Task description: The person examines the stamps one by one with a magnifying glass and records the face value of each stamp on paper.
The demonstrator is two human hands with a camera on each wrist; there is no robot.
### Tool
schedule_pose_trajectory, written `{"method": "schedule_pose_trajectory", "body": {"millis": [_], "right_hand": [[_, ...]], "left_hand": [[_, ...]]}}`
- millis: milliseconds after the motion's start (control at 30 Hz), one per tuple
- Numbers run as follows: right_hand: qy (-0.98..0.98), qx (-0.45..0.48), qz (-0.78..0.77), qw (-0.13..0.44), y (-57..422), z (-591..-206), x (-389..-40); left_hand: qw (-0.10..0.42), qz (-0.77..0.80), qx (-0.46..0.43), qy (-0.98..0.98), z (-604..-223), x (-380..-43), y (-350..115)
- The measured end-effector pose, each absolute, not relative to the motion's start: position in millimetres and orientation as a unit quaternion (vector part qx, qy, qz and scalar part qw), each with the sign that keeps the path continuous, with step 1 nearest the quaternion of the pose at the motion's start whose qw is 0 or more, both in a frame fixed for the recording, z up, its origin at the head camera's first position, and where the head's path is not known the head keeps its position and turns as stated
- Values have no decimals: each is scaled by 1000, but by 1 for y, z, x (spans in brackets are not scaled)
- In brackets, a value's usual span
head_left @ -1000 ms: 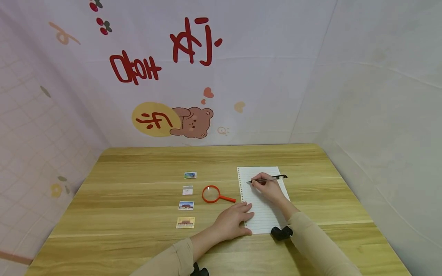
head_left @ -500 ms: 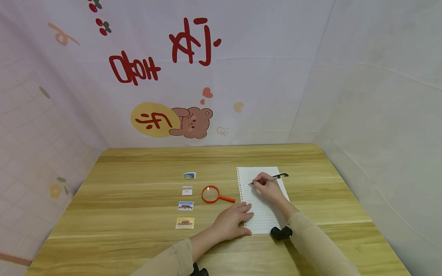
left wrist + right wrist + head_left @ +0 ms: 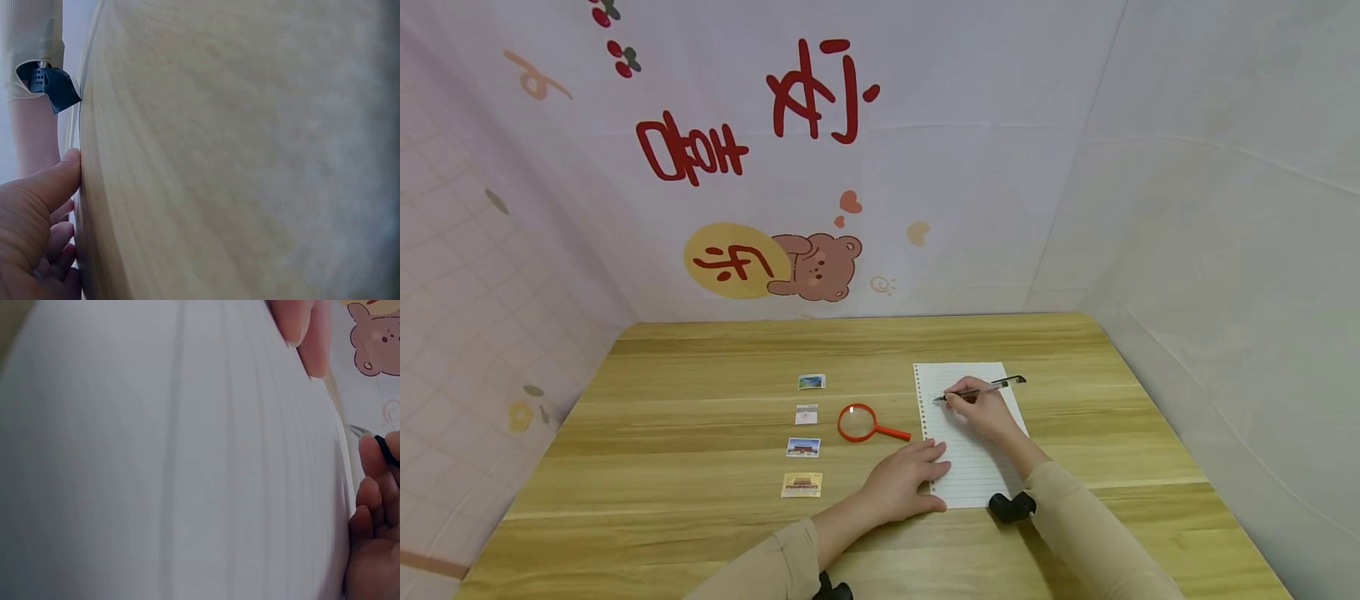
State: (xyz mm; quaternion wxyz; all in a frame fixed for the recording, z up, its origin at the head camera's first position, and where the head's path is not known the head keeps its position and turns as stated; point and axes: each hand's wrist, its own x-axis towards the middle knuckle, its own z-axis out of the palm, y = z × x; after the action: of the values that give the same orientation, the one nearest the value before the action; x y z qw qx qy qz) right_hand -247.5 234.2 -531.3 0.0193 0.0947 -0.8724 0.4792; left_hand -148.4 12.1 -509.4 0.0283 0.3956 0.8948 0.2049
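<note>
A lined sheet of paper (image 3: pixel 970 467) with punched holes down its left side lies on the wooden table (image 3: pixel 700 358). My right hand (image 3: pixel 988 414) pinches a pen (image 3: pixel 1000 384) with a black cap clip end, its tip close over the upper left part of the sheet. In the right wrist view the pen's metal tip (image 3: pixel 357 430) sticks out past the fingers. My left hand (image 3: pixel 904 483) rests with spread fingers on the sheet's lower left edge. The left wrist view shows that hand's thumb (image 3: pixel 62 178) along the table surface.
A red magnifying glass (image 3: pixel 876 427) lies left of the paper. Farther left is a column of small picture cards: a landscape card (image 3: pixel 812 382), a pale card (image 3: pixel 807 414), a blue card (image 3: pixel 803 447) and a yellow card (image 3: pixel 802 485). A printed cloth wall (image 3: pixel 970 183) stands behind.
The pen tip has shifted slightly right and then back left and a little down, and faint marks show on the paper near it. My left hand stays in place.
</note>
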Motion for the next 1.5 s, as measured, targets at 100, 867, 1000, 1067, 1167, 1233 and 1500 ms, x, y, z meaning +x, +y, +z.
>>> {"method": "schedule_pose_trajectory", "body": {"millis": [100,867,1000,1067,1167,1233,1500], "right_hand": [[-867,76,492,21,234,-531,-248],[-872,63,485,33,234,-530,-250],[-857,45,513,32,237,-530,-249],[-850,39,524,30,239,-529,-248],[-853,36,520,29,240,-527,-247],[-856,36,515,33,240,-525,-246],[-863,28,504,36,241,-525,-245]], "left_hand": [[29,204,397,894,-508,-148,12],[38,208,396,893,-507,-149,12],[38,208,396,893,-506,-149,12],[38,208,397,893,-506,-149,12],[37,209,397,893,-506,-149,12],[37,208,396,893,-506,-149,12],[35,203,395,895,-506,-150,13]]}}
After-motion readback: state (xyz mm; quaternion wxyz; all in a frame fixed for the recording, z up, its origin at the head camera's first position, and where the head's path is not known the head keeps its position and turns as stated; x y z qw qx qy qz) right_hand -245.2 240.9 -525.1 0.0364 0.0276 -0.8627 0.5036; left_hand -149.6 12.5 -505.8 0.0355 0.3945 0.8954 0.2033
